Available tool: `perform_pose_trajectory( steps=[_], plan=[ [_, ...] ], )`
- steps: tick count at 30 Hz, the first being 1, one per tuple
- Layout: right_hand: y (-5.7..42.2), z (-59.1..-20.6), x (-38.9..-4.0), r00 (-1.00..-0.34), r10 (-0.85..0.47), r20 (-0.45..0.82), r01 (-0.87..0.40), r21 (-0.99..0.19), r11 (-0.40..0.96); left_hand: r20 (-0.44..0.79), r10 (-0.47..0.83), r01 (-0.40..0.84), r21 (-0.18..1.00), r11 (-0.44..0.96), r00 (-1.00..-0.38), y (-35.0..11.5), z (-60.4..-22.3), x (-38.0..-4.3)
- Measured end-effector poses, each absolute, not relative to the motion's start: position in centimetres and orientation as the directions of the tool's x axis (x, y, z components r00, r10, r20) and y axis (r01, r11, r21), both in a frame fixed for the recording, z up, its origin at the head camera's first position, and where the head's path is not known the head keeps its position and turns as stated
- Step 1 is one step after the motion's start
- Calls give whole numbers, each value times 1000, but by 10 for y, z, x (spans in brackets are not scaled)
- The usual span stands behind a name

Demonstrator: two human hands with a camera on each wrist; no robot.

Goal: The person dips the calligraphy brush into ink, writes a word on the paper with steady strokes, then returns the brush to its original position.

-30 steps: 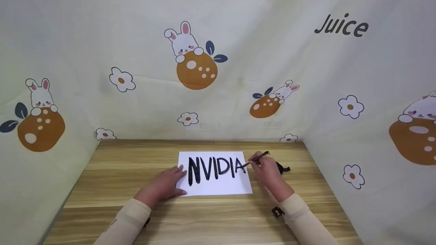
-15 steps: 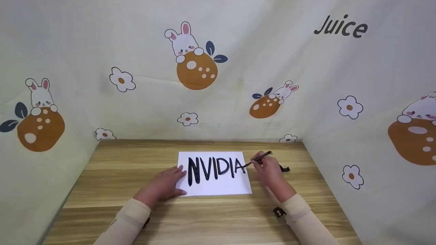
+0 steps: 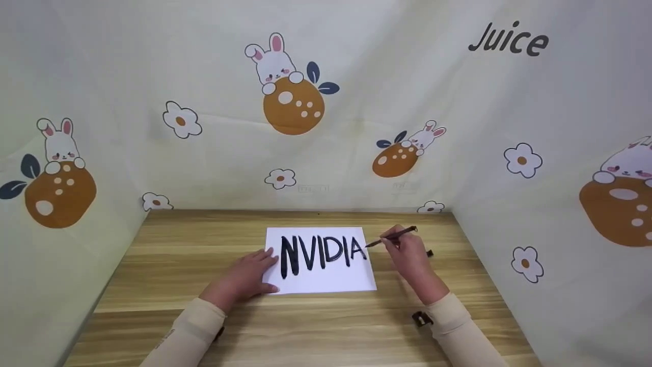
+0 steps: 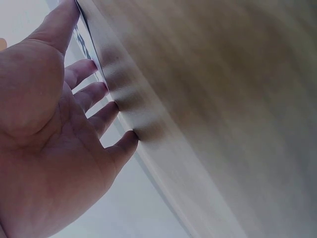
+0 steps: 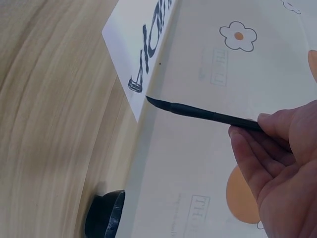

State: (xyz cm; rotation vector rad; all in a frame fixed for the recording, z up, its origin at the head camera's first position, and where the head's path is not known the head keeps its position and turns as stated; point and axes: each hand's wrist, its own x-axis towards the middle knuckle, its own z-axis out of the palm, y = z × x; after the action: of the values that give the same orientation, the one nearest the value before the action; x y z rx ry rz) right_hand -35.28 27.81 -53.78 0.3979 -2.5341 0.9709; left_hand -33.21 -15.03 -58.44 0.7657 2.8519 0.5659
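Note:
White paper point(image 3: 326, 284) lies on the table, lettered "NVIDIA" in thick black strokes. My left hand point(image 3: 248, 275) rests at its left edge, thumb and fingers spread and touching the sheet; the left wrist view shows this hand point(image 4: 59, 129) from the palm side. Between thumb and fingers, my right hand point(image 3: 409, 257) pinches a dark paintbrush point(image 3: 391, 236). In the right wrist view the brush point(image 5: 198, 112) has a black, pointed, slightly bent tip. That tip is beside the last letter, by the paper's right edge.
A small black dish point(image 5: 99, 218) stands on the table right of the paper, mostly hidden behind my right hand in the head view. Cloth walls point(image 3: 229, 153) printed with rabbits, oranges and flowers enclose the wooden table point(image 3: 316, 326) at the back and sides.
My right hand has moved to the right, drawing the brush tip from the last letter A to the paper's right edge. The left hand and the paper have stayed in place.

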Motion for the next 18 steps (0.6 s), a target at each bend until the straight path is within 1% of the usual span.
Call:
perform_pose_trajectory(
  steps=[12, 18],
  plan=[
    [283, -537, -352, -879, -107, 465, -401, -600, 692, -25, 520, 471, 387, 792, -854, -152, -587, -332],
    [287, -533, -353, -882, -87, 463, -397, -631, 667, -58, 496, 435, 401, 806, -866, -151, -583, -331]
  ],
)
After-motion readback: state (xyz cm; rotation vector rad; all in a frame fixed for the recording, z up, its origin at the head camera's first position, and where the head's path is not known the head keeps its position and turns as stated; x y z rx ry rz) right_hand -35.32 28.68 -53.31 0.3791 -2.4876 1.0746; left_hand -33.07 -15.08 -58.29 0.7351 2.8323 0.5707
